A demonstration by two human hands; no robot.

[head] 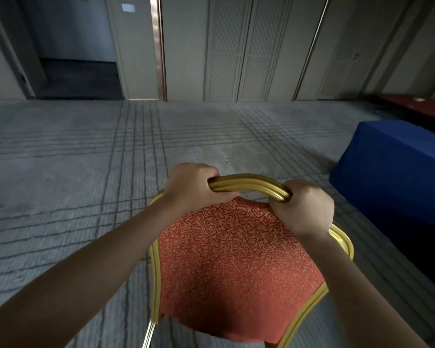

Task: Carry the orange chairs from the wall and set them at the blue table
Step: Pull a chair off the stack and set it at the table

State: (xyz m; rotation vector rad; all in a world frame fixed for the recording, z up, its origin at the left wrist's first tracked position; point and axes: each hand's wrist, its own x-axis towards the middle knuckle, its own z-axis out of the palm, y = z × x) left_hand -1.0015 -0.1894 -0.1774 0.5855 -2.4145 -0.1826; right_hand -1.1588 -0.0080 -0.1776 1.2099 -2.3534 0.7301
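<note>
Orange chair (236, 259) hangs near me, gold top rail wrapped by my left hand (194, 184) and right hand (304, 207). Blue table (397, 167) sits right; swinging wide, I could clip its cloth with a leg.

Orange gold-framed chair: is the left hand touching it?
Touching. Head view shows the left hand gripping the gold metal top rail of the orange patterned chair.
</note>
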